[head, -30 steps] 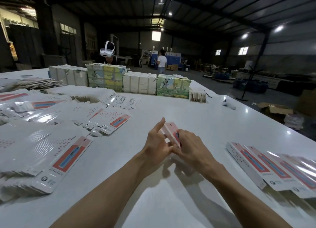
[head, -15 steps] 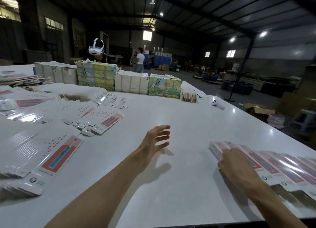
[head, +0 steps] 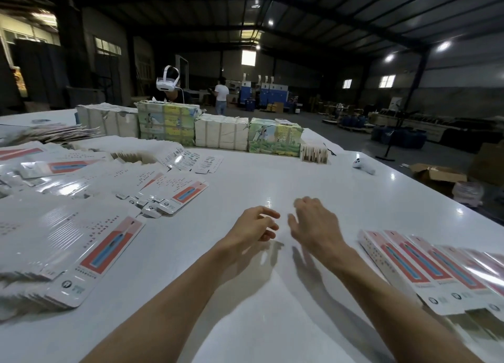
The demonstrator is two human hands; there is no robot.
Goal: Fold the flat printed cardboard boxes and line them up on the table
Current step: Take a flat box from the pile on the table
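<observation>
A brown carton (head: pixel 436 173) stood on the floor past the table's (head: pixel 272 177) right edge with its flaps open; what it held could not be told. Wrapped bundles (head: pixel 221 129) were ranged along the far side of the table.

Half a second before, the right hand (head: pixel 313 226) had rested on the row of folded boxes (head: pixel 409 264). It had since come back to the middle, just beside the left hand (head: pixel 252 225). Both hovered over bare tabletop and held nothing. The left fingers were loosely curled and the right fingers relaxed and spread.

The folded boxes lay side by side at the right, near the table's edge, touching or overlapping. Their long axes ran away from the person and leaned left at the far end, with the white tab ends nearest. The flat boxes (head: pixel 90 256) sat stacked at the left. The top one's long axis leaned right at its far end, its tab end also nearest.
</observation>
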